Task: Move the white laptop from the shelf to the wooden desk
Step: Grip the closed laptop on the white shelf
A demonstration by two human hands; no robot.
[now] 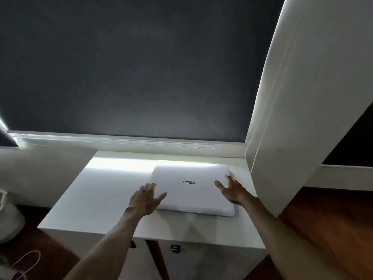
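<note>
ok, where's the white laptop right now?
Head view: the closed white laptop lies flat on the white shelf top, right of centre, between the open left hand and right hand.

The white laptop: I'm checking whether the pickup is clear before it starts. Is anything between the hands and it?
Nothing visible is. The left hand is at the left edge of the closed white laptop, the right hand at its right side, both open. The shelf around it shows nothing else.

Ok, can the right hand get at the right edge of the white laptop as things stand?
Probably yes. The right hand is open at the white laptop's right edge, and a strip of bare shelf top separates that edge from the white panel. Nothing lies between.
</note>
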